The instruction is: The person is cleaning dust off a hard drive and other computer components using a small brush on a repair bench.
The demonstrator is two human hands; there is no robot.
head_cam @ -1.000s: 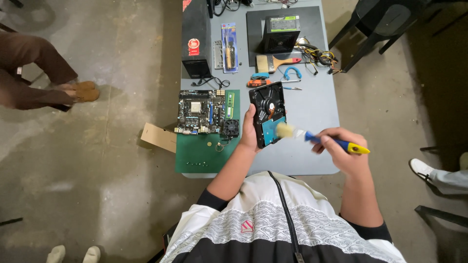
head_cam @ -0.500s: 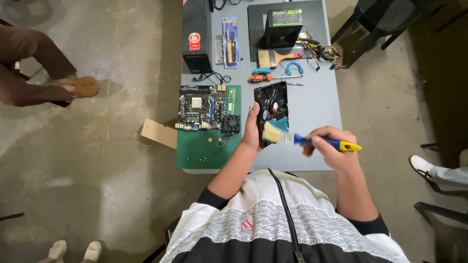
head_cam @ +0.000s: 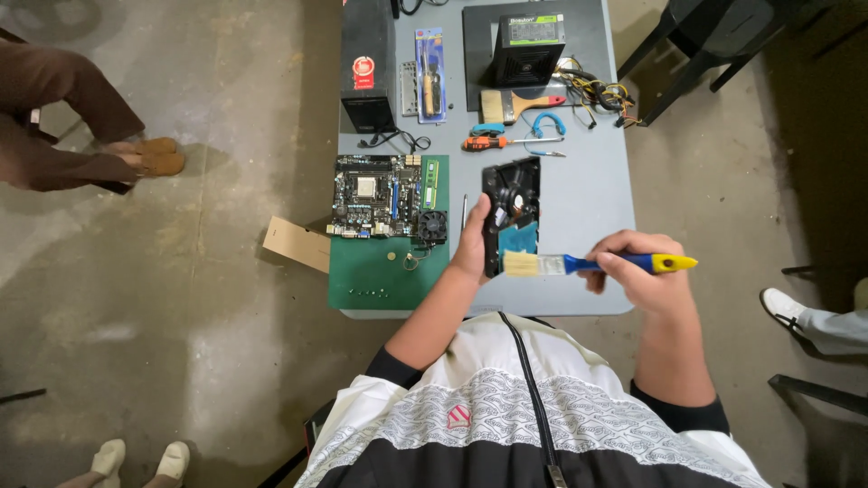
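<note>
The left hand is closed around the left edge of a black hard drive, thumb and fingers wrapped on its side, holding it propped on the grey desk near the front edge. The right hand is curled shut around the blue and yellow handle of a paintbrush, whose pale bristles point left and touch the lower end of the drive, over a blue patch on it. One motherboard lies just left of the left hand, its lower part resting on one green mat that reaches the desk's front edge; a small black fan sits at the board's lower right corner. Behind the drive lie one orange-handled screwdriver and one second brush, wider, with a wooden and red handle. One blue loop of cable lies just beside that brush. At the back stand one black computer case, one black power supply with a bundle of coloured wires to its right, and one blue packaged tool between them. One piece of brown cardboard juts out at the desk's left side. Shoes of three other people show on the concrete floor around the desk.
</note>
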